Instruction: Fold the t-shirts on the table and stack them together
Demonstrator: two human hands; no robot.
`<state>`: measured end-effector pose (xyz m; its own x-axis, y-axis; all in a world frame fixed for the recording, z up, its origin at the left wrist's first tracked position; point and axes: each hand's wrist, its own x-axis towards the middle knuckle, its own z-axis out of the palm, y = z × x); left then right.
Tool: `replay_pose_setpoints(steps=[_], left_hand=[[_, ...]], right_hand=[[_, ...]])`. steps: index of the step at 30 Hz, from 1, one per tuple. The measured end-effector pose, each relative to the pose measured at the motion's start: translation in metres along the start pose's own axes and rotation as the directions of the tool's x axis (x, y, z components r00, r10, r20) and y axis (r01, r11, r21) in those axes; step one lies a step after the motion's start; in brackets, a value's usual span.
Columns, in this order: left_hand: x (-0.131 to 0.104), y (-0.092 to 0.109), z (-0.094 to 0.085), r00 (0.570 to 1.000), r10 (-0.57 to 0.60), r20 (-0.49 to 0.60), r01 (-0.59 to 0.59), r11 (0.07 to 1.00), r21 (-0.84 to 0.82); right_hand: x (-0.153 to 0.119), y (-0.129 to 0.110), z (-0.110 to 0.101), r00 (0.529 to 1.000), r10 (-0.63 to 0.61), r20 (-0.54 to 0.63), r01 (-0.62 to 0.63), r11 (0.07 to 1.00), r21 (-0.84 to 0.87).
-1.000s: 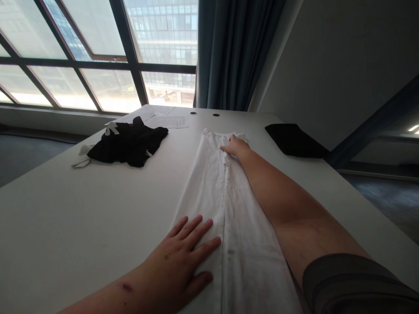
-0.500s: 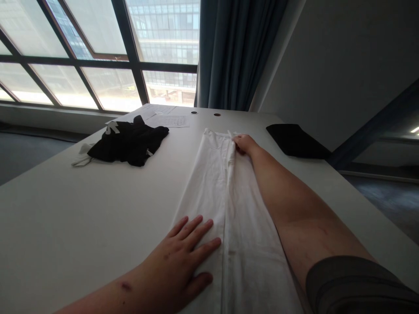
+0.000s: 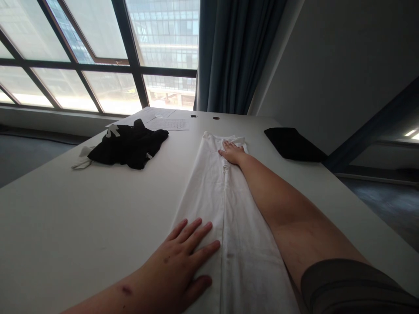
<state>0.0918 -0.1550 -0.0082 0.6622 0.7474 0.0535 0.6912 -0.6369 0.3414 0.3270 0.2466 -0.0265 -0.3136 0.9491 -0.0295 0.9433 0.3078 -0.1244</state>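
White trousers (image 3: 209, 183) lie lengthwise on the white table (image 3: 98, 209), waistband at the far end and legs running towards me. My left hand (image 3: 183, 257) rests flat on the near part of the left leg, fingers spread. My right hand (image 3: 232, 152) lies on the cloth just below the waistband, its fingers stretched out and slightly apart, holding nothing. A seam or gap runs down the middle between the two legs. The right forearm covers part of the trousers' right edge.
A crumpled black garment (image 3: 127, 144) with white parts lies at the table's left. Papers (image 3: 168, 124) are behind it. On the right side is a folded black item (image 3: 294, 144). A blue curtain (image 3: 229, 56) and windows stand beyond the far edge.
My right hand has let go of the waistband's right corner, moved slightly left and flattened onto the cloth. The waistband's right part now lies spread out. My left hand has stayed put.
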Motion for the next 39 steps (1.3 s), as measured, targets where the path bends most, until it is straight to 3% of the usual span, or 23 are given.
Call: replay_pose_setpoints(steps=[6, 11, 15, 19, 25, 28, 33, 36, 39], left_hand=[[-0.001, 0.003, 0.004, 1.000, -0.015, -0.007, 0.015, 1.000, 0.024], [-0.002, 0.003, -0.002, 1.000, -0.005, 0.023, 0.004, 1.000, 0.031], [-0.009, -0.013, -0.010, 1.000, -0.017, 0.010, 0.017, 0.998, 0.065], [-0.021, -0.036, -0.024, 0.992, -0.116, -0.041, 0.120, 0.985, 0.122], [-0.051, -0.042, -0.032, 0.995, -0.075, -0.068, 0.081, 0.992, 0.095], [-0.074, -0.042, -0.032, 0.997, -0.027, -0.068, 0.029, 0.999, 0.033], [-0.100, -0.042, -0.038, 1.000, 0.020, 0.008, -0.020, 1.000, -0.006], [-0.101, -0.030, -0.038, 0.998, 0.051, 0.035, -0.051, 0.999, 0.008], [-0.099, -0.014, -0.032, 0.998, 0.063, -0.007, -0.062, 0.996, 0.062]], right_hand=[[-0.014, -0.001, -0.004, 0.994, -0.044, -0.097, 0.052, 0.996, 0.078], [-0.068, 0.014, -0.006, 0.954, -0.205, -0.220, 0.231, 0.967, 0.103], [-0.142, 0.021, -0.001, 0.892, -0.336, -0.303, 0.377, 0.922, 0.086], [-0.232, 0.019, 0.004, 0.847, -0.419, -0.328, 0.477, 0.871, 0.120], [-0.374, 0.004, 0.008, 0.851, -0.475, -0.223, 0.522, 0.813, 0.258], [-0.426, 0.007, 0.010, 0.870, -0.449, -0.201, 0.492, 0.813, 0.312], [-0.462, 0.013, 0.011, 0.913, -0.356, -0.201, 0.402, 0.870, 0.285], [-0.470, 0.000, 0.007, 0.889, -0.435, -0.144, 0.459, 0.847, 0.270], [-0.478, -0.018, 0.006, 0.840, -0.532, -0.108, 0.540, 0.798, 0.268]])
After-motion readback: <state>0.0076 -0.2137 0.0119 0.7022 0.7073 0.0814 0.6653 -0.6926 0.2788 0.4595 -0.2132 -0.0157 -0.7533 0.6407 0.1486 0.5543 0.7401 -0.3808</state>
